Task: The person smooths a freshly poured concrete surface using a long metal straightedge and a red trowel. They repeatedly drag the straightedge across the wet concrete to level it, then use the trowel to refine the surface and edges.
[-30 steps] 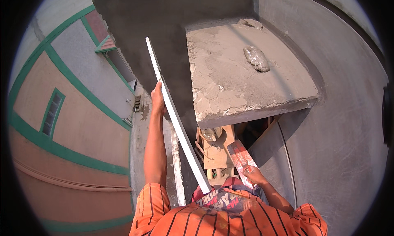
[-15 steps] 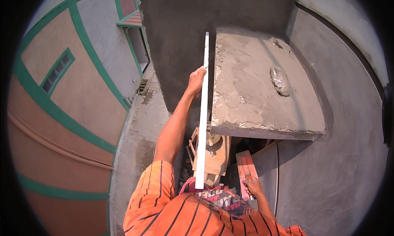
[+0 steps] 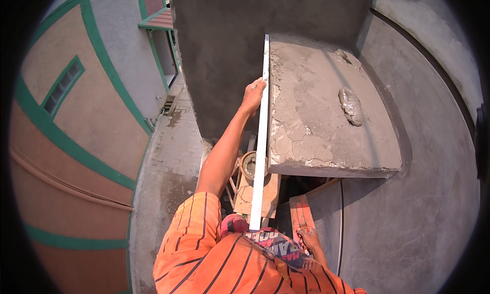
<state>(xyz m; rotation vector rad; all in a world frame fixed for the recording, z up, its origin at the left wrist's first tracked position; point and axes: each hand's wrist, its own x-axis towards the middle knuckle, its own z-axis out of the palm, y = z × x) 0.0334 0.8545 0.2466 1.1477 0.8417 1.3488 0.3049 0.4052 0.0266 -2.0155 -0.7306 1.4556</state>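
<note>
My left hand (image 3: 253, 93) is closed around a long white straightedge (image 3: 261, 151). The bar lies along the left edge of a rough cement slab (image 3: 311, 107), against it or very close to it; its near end reaches my shirt. Low on the right, my right hand (image 3: 309, 239) grips a red plastering float (image 3: 300, 212) below the slab's front edge. Its handle is mostly covered by my fingers.
A plastic-wrapped lump (image 3: 350, 106) rests on the slab. Below stands a bucket (image 3: 248, 166) of grey mix on a wooden board (image 3: 266, 197). Grey plastered walls (image 3: 429, 140) rise behind and right; a paved alley (image 3: 173, 146) runs far below on the left.
My left hand has shifted the straightedge right, narrowing its gap to the slab edge. The bucket shows more on the bar's left. My right hand still holds the float.
</note>
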